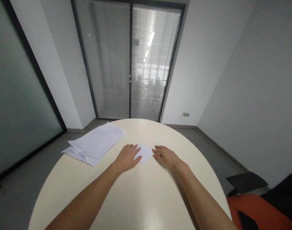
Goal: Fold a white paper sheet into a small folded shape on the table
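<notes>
A small white piece of paper (145, 154) lies flat on the round cream table (136, 198), between my two hands. My left hand (127, 157) rests at its left edge, fingers stretched and thumb spread apart, with the fingertips on the paper. On the other side, my right hand (167, 157) is at the paper's right edge, its fingers loosely bent and apart. Nothing shows in its grasp. Whether its fingertips touch the paper or only hover beside it, I cannot tell.
Several large, creased white sheets (95, 143) lie overlapping at the table's left, partly past its edge. An orange chair (258, 210) with a black armrest (246, 182) stands at the right. Behind the table is a glass partition with blinds (112, 64).
</notes>
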`<move>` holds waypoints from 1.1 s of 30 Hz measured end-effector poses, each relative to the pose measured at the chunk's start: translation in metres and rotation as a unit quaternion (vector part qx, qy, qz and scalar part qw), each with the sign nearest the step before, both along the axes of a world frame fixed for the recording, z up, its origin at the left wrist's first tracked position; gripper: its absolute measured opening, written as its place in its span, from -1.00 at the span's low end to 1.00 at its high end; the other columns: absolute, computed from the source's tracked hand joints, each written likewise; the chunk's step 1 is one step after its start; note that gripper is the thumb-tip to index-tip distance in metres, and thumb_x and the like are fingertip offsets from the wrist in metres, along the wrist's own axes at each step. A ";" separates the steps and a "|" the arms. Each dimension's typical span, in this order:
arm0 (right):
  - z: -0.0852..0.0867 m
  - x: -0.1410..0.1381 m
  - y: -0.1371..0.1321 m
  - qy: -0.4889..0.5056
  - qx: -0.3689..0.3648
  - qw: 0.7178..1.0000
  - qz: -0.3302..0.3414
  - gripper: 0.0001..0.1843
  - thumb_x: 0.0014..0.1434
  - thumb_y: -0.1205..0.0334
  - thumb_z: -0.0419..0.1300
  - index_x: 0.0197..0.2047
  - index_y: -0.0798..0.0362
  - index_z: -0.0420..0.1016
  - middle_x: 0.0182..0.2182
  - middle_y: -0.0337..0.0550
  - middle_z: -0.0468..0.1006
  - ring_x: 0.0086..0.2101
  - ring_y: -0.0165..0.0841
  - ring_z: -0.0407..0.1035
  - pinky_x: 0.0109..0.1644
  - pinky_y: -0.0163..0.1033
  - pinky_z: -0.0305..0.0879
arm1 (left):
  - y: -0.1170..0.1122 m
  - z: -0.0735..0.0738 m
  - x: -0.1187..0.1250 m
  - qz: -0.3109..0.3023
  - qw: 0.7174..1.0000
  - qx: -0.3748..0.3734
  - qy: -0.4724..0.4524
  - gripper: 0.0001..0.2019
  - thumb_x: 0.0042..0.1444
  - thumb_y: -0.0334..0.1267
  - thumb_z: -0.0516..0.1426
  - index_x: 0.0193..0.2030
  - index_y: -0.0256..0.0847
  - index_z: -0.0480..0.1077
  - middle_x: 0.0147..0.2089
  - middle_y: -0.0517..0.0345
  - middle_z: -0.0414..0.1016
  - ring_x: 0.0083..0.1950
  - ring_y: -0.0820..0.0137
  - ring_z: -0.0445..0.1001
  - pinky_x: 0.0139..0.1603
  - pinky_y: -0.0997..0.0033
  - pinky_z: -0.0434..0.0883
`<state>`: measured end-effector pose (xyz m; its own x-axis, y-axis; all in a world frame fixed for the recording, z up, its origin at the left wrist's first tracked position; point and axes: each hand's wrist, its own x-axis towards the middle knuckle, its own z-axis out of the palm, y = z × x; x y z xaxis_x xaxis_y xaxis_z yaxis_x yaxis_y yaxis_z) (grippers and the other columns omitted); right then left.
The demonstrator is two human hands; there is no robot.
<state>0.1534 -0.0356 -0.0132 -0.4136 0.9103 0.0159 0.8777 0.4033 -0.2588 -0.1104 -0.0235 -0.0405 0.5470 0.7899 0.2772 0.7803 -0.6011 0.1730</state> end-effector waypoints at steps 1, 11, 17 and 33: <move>0.000 0.000 0.000 0.007 0.002 1.000 -0.012 -0.44 0.34 -0.04 -0.06 0.22 0.04 0.47 0.25 -0.01 0.40 0.27 -0.14 0.20 0.31 -0.08 0.10 | 0.000 0.000 0.000 -0.005 1.000 -0.002 -0.004 -0.50 0.31 0.02 -0.01 0.28 -0.15 0.36 0.35 -0.05 0.32 0.33 0.09 0.26 0.38 0.04 0.09; -0.007 -0.025 0.004 0.081 0.062 0.982 -0.159 -0.63 0.28 0.00 0.05 -0.23 0.04 0.61 -0.17 -0.02 0.63 -0.15 -0.21 0.46 -0.13 -0.22 0.30 | -0.001 0.003 -0.002 -0.047 0.998 0.016 -0.033 -0.59 0.32 -0.06 0.02 0.21 -0.08 0.44 0.12 -0.06 0.45 0.19 0.14 0.34 0.30 0.08 0.19; -0.014 -0.025 0.009 0.119 0.046 0.975 -0.184 -0.68 0.18 0.02 0.17 -0.39 0.08 0.61 -0.26 0.04 0.62 -0.22 -0.20 0.46 -0.17 -0.22 0.31 | -0.005 0.011 0.000 -0.072 0.996 0.021 -0.044 -0.66 0.32 -0.13 0.04 0.12 -0.05 0.52 -0.07 0.00 0.46 0.04 0.20 0.38 0.19 0.11 0.27; -0.018 -0.022 0.015 0.320 -0.033 0.941 -0.102 -0.67 0.15 -0.04 0.23 -0.37 0.09 0.52 -0.51 -0.19 0.53 -0.50 -0.40 0.30 -0.42 -0.31 0.14 | 0.011 0.003 0.000 -0.042 0.994 -0.037 -0.096 -0.57 0.16 -0.30 0.17 0.19 -0.21 0.42 0.09 -0.02 0.53 0.14 0.16 0.38 0.24 0.17 0.27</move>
